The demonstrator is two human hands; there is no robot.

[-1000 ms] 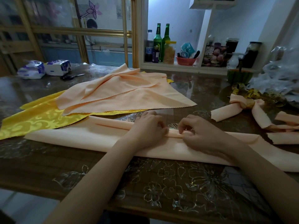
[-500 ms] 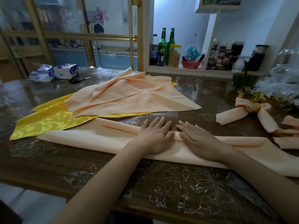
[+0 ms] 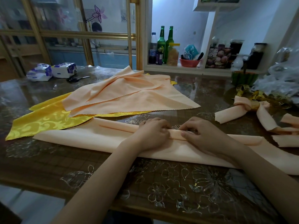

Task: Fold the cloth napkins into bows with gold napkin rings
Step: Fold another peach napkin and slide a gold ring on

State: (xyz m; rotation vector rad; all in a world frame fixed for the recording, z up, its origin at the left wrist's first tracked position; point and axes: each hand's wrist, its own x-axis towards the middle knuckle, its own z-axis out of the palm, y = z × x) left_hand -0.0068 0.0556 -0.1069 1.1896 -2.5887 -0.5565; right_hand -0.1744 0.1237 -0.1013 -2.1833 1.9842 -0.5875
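Note:
A peach cloth napkin (image 3: 90, 138) lies folded into a long band across the table in front of me. My left hand (image 3: 152, 135) and my right hand (image 3: 202, 136) sit side by side at its middle, fingers curled, pinching the band's far folded edge. A finished peach bow (image 3: 242, 109) with a gold napkin ring (image 3: 255, 107) lies at the right. More gold rings (image 3: 242, 88) sit behind the bow. Loose peach napkins (image 3: 129, 97) are piled on a yellow patterned cloth (image 3: 43, 122) at the back left.
Scissors (image 3: 77, 78) and two tissue packs (image 3: 64, 70) lie far left. A green basket (image 3: 244, 77) and crumpled plastic (image 3: 281, 81) stand at the right. Bottles (image 3: 161, 44) and jars line the shelf behind the table. More folded peach strips (image 3: 286, 139) lie at the right edge.
Half a second ago both hands pressed flat on the band with straight fingers. Now their fingers are curled again and pinch the far fold at the middle.

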